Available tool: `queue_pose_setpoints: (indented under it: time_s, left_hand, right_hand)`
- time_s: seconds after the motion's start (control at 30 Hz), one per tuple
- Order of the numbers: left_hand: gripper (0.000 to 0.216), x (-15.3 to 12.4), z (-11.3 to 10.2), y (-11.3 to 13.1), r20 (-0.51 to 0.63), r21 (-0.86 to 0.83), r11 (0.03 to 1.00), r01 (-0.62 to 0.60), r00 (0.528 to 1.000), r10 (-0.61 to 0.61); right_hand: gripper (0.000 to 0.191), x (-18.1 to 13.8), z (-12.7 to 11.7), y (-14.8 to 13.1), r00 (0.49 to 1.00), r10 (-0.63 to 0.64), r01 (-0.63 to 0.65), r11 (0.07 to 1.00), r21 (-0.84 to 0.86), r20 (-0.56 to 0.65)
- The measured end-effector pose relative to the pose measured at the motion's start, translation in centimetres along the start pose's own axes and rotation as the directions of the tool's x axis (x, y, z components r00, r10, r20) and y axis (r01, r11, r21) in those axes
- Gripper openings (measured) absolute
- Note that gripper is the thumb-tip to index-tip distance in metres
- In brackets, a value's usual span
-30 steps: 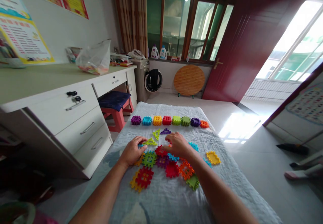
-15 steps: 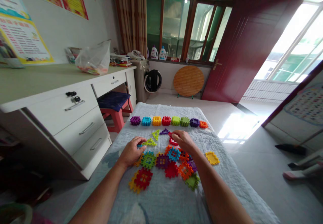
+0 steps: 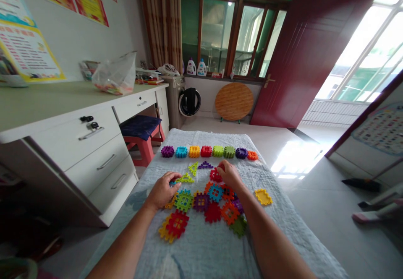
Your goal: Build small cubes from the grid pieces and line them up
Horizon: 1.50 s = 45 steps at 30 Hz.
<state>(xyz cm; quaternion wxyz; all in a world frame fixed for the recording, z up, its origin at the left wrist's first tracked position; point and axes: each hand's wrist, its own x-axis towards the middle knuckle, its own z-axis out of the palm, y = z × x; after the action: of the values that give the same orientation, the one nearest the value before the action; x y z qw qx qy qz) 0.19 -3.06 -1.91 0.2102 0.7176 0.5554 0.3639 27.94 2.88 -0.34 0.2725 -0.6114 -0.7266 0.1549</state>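
My left hand (image 3: 164,190) rests on the cloth at the left, its thumb and fingers closed around a blue plastic piece (image 3: 172,183) that is mostly hidden. A lime triangular piece (image 3: 186,178) lies at its fingertips. Farther right, my right hand (image 3: 231,175) has its fingers bent down over a red square building piece (image 3: 215,175), gripping its right side. Between and below the hands is a loose heap of notched squares, among them a green one (image 3: 184,201), a blue one (image 3: 215,192) and an orange one (image 3: 229,212).
Behind the hands a row of coloured blocks runs across the cloth-covered table (image 3: 201,254), with a yellow block (image 3: 194,151) among them. A purple triangle (image 3: 205,165) lies before the row. One yellow square (image 3: 263,197) sits apart at the right. A white desk (image 3: 91,151) stands left.
My right hand has shifted slightly right and turned, and more of the red square shows beside it. My left hand stays at the blue piece. The view has moved slightly.
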Motion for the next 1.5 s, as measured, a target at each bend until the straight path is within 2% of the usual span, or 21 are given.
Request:
queue_pose_setpoints:
  time_s: [0.1, 0.2, 0.27, 0.37, 0.53, 0.73, 0.93, 1.2, 1.33, 1.5]
  left_hand:
    - [0.024, 0.0, 0.0, -0.1, -0.003, -0.003, 1.0, -0.001, 1.0, 0.001]
    - [0.024, 0.0, 0.1, -0.1, -0.003, 0.0, 1.0, 0.002, 1.0, -0.002]
    - [0.024, 0.1, 0.1, -0.1, -0.004, -0.001, 1.0, 0.003, 1.0, -0.003]
    - [0.023, 0.1, 0.1, -0.1, -0.007, -0.005, 1.0, 0.0, 1.0, 0.0]
    - [0.024, 0.1, 0.1, -0.1, 0.002, 0.005, 1.0, -0.003, 1.0, 0.003]
    - [0.024, 0.1, 0.0, 0.0, -0.003, 0.001, 1.0, 0.003, 1.0, -0.003]
    - [0.023, 0.2, 0.0, 0.1, 0.012, 0.006, 1.0, 0.003, 1.0, -0.003]
    - [0.022, 0.2, -0.1, 0.2, 0.012, -0.007, 1.0, 0.014, 1.0, -0.013]
    - [0.023, 0.2, -0.1, 0.3, 0.009, -0.023, 0.999, 0.023, 1.0, -0.023]
    - [0.024, 0.3, -0.2, 0.6, 0.004, -0.046, 0.997, 0.06, 0.998, -0.06]
  right_hand:
    - [0.028, -0.3, -0.4, 0.2, 1.0, 0.006, -0.009, 0.987, -0.16, -0.017]
    - [0.046, -0.7, -0.8, 0.2, 0.996, -0.02, 0.038, 0.976, -0.215, 0.085]
    - [0.05, -0.8, -1.0, 0.2, 0.988, -0.037, 0.072, 0.969, -0.235, 0.151]
    - [0.047, -0.8, -1.2, 0.1, 0.982, -0.047, 0.091, 0.967, -0.238, 0.185]
    - [0.046, -0.7, -1.1, -0.3, 0.988, -0.102, 0.121, 0.978, -0.172, 0.115]
    - [0.053, -0.6, 0.2, -0.6, 0.98, -0.112, 0.144, 0.969, -0.199, 0.162]
    - [0.065, -0.4, -0.2, -0.2, 0.977, -0.088, 0.129, 0.968, -0.215, 0.193]
    - [0.043, -0.1, -0.3, -0.7, 0.965, -0.099, 0.162, 0.953, -0.254, 0.244]
    - [0.043, 1.6, -1.1, -1.5, 0.969, -0.128, 0.188, 0.937, -0.294, 0.212]
    - [0.047, 6.8, -1.8, -3.1, 0.977, -0.194, 0.21, 0.94, -0.27, 0.085]
